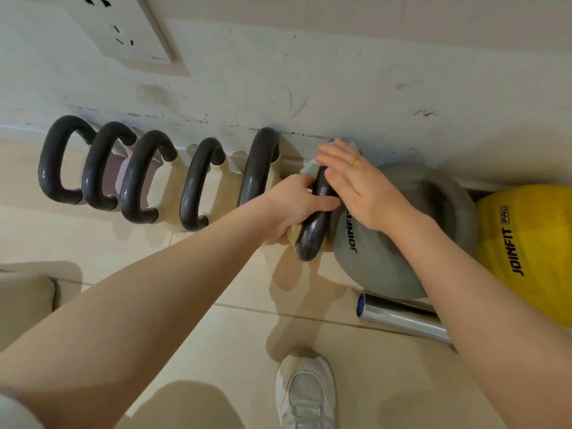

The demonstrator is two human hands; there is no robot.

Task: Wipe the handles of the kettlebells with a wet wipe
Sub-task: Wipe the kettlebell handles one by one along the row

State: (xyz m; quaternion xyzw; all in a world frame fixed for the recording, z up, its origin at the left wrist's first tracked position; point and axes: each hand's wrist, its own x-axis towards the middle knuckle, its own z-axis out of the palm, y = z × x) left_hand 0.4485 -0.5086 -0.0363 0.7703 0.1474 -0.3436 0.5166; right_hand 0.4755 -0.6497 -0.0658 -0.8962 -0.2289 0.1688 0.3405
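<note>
Several kettlebells stand in a row along the wall, their dark handles pointing up at me. My left hand [297,201] is shut on the rightmost handle [312,233] around its middle. My right hand [356,181] lies over the upper end of that same handle with its fingers stretched flat, pressing a white wet wipe [310,166] against it. Only a corner of the wipe shows under the fingers. The neighbouring handle [258,168] stands just to the left of my left hand.
A grey JOINFIT ball [387,264] and a yellow one [532,243] sit to the right on the tiled floor. A chrome bar [399,317] lies in front of them. My white shoe [305,391] is below. A wall socket [123,29] is at upper left.
</note>
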